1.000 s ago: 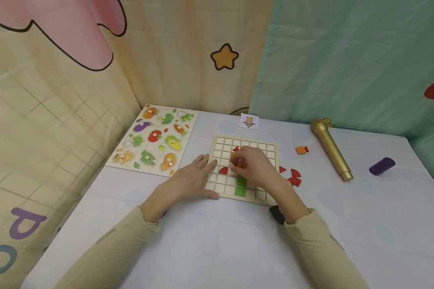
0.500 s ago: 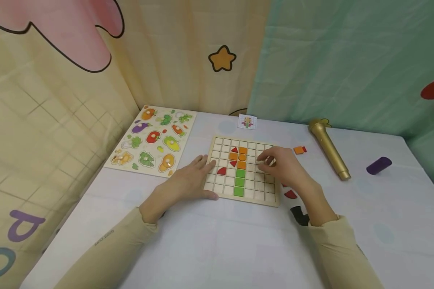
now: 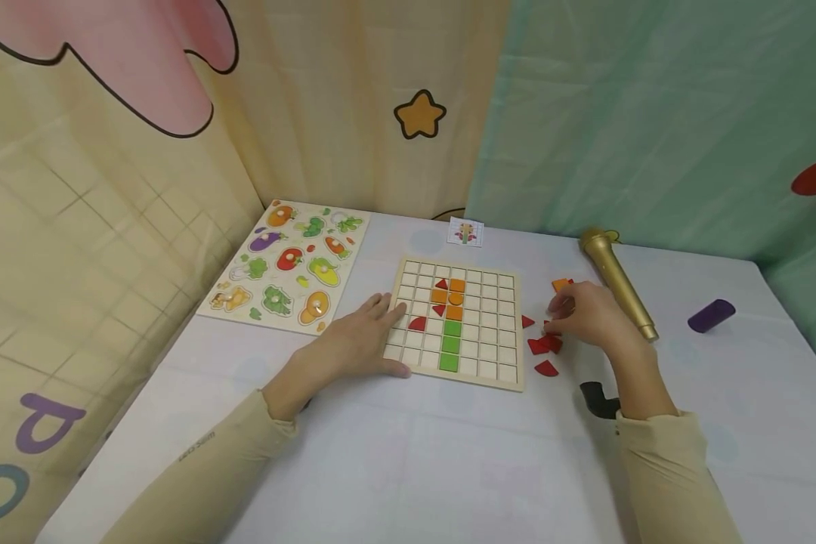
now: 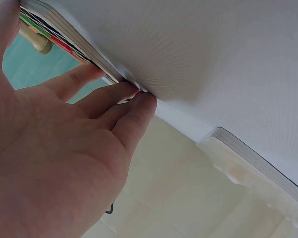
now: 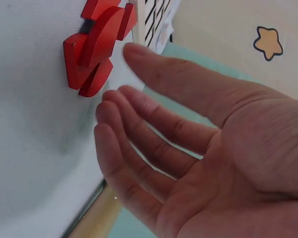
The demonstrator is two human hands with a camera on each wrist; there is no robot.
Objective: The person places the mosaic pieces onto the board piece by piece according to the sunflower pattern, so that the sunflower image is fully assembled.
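A wooden grid board (image 3: 488, 351) lies flat on the table. Down one column run green squares (image 3: 451, 345), with orange pieces (image 3: 454, 312) above them. Two red triangles (image 3: 441, 284) and a red quarter-circle (image 3: 417, 323) sit in cells to the left. My left hand (image 3: 353, 338) rests along the board's left edge, fingers extended. Right of the board, my right hand (image 3: 593, 316) hovers by a small heap of red pieces (image 3: 546, 345). In the right wrist view its thumb and fingers are apart beside the red pieces (image 5: 97, 44), with nothing between them.
A vegetable puzzle board (image 3: 292, 283) lies at the left. A small pattern card (image 3: 465, 232) is behind the grid. To the right are an orange piece (image 3: 560, 285), a gold microphone-shaped object (image 3: 619, 279), a purple cylinder (image 3: 711, 316) and a black bent piece (image 3: 598, 401).
My right hand has moved right, from over the grid's middle to the loose red pieces, uncovering the orange and red pieces on the board. The left hand stays at the board's edge.
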